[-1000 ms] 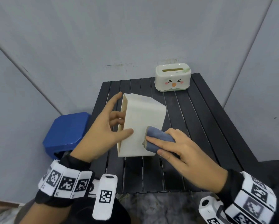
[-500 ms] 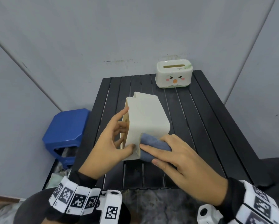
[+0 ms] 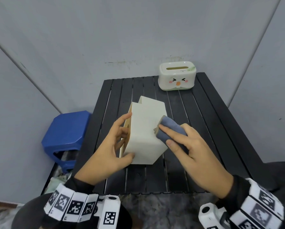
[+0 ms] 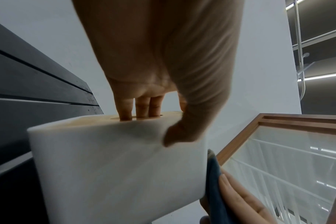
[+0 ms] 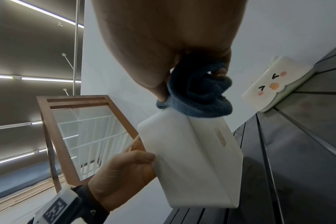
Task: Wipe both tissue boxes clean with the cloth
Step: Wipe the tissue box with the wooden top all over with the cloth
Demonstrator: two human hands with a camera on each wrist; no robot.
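Note:
A plain cream tissue box is held tilted above the black slatted table. My left hand grips it, fingers in its wooden top slot and thumb on the near face. My right hand holds a folded blue-grey cloth and presses it against the box's right upper edge. A second white tissue box with a cartoon face stands at the table's far right.
A blue plastic stool stands on the floor left of the table. Grey walls close in behind and on both sides. The table's near edge is just ahead of my wrists.
The cream box has been turned and tipped further, its notched end now pointing away. The cloth has slid up from the lower near face toward the right edge.

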